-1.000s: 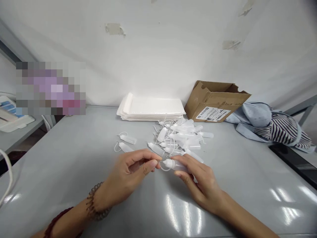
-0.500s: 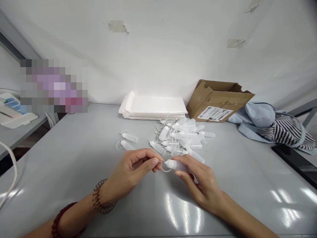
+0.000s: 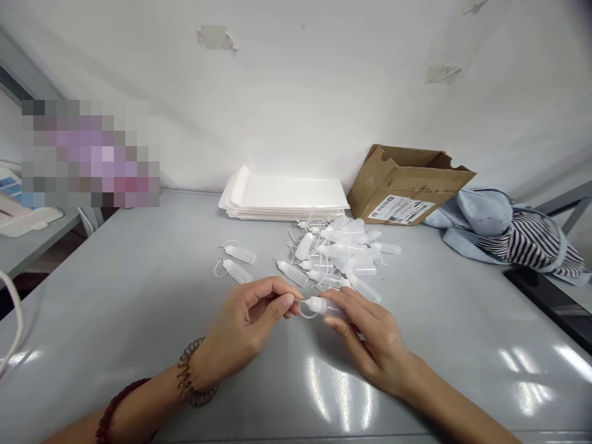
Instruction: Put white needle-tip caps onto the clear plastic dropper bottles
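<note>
My right hand [image 3: 370, 336] is wrapped round a translucent needle-tip squeeze bottle [image 3: 333, 308] with a white top, held on its side above the grey table. The bottle's thin metal tip points left, toward my left hand [image 3: 259, 317]. Thumb and forefinger of that hand are pinched at the tip, on the small tethered cap, which is mostly hidden by the fingertips. From there a white strap [image 3: 309, 316] curves back to the bottle's neck. Just beyond my hands lies a pile of similar bottles [image 3: 346, 250]; two more bottles [image 3: 238, 271] lie apart on the left.
A stack of white padded envelopes [image 3: 291, 194] lies against the wall. Right of it, an open cardboard box [image 3: 409, 185] leans back. Bluish and striped cloth [image 3: 522, 234] and a black phone-like slab [image 3: 550, 302] occupy the right. A white cable [image 3: 13, 314] hangs at the left edge.
The camera view has shifted slightly. Both hands keep nearly the same pose at the bottle's tip, with no other clear change.
</note>
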`<act>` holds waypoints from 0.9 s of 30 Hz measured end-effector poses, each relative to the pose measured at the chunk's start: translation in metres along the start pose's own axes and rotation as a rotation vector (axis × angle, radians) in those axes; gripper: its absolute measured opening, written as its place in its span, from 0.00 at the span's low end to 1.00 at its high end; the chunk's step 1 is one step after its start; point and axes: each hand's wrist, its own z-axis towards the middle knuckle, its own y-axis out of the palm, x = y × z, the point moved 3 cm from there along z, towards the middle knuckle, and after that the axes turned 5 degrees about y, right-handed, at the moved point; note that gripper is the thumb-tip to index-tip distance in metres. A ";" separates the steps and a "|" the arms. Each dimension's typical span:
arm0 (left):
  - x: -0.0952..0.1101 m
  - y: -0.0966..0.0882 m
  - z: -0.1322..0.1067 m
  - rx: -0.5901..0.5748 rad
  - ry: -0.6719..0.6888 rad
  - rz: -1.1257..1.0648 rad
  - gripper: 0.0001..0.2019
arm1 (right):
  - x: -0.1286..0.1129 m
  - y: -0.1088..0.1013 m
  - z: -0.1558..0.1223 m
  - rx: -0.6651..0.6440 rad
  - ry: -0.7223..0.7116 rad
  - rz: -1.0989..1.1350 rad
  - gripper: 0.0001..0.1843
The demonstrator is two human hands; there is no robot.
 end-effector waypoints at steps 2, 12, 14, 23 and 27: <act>0.000 0.001 -0.001 0.006 0.024 0.018 0.09 | 0.001 0.001 0.000 0.002 -0.002 -0.013 0.14; 0.009 -0.003 0.003 -0.032 -0.005 0.063 0.10 | -0.003 -0.002 0.002 0.017 -0.024 -0.090 0.15; 0.012 -0.005 0.005 -0.067 -0.035 0.118 0.12 | -0.004 -0.003 0.002 0.024 -0.051 -0.150 0.14; 0.005 -0.026 0.016 -0.340 -0.151 0.271 0.13 | -0.004 -0.003 0.005 0.087 -0.105 -0.333 0.11; -0.001 -0.071 0.023 -0.238 -0.214 0.416 0.15 | 0.007 -0.020 0.009 0.207 -0.027 -0.450 0.10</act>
